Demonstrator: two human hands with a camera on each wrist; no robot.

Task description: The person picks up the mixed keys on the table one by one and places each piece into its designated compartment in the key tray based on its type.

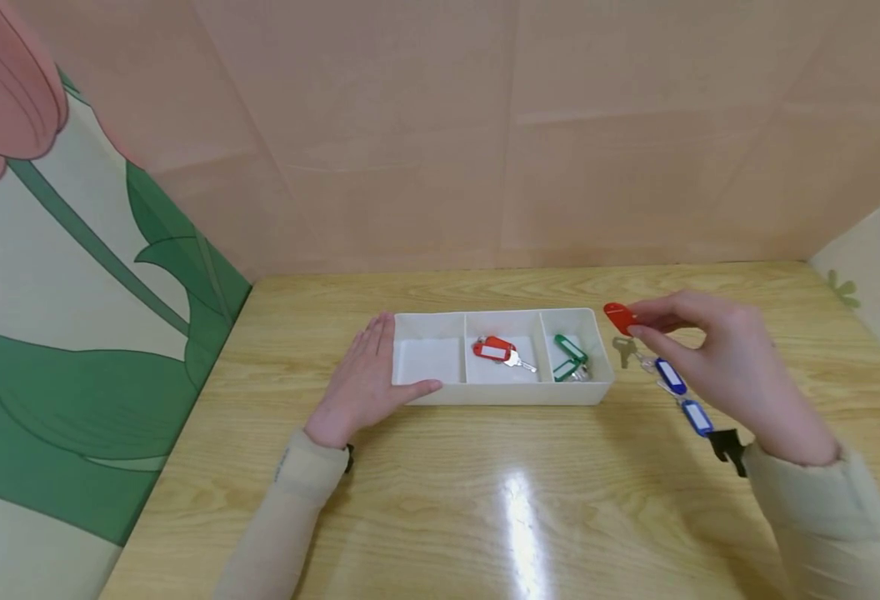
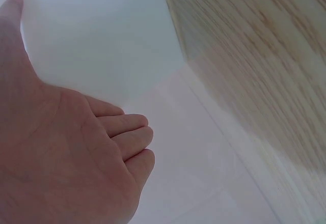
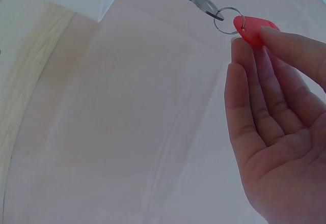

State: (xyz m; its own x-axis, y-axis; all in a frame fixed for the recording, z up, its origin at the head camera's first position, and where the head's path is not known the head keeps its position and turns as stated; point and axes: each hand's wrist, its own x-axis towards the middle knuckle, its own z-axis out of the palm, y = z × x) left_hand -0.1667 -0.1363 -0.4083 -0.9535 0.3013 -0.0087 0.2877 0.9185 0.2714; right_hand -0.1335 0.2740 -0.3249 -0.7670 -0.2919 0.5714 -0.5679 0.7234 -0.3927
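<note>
My right hand pinches a red key tag between thumb and fingers, beyond the right end of a white three-compartment tray. From the tag's ring hangs a silver key, clear in the right wrist view. At the tray's other end, my left hand lies with straight fingers along the left wall and its thumb at the front wall. Red-tagged keys lie in the middle compartment. Green-tagged keys lie in the right one, while the left compartment shows only its white floor.
Two blue-tagged keys lie on the wooden table below my right hand. Close to my right sleeve is a black clip-like piece. A pinkish wall covering rises behind the table, and a flower-patterned panel borders the left.
</note>
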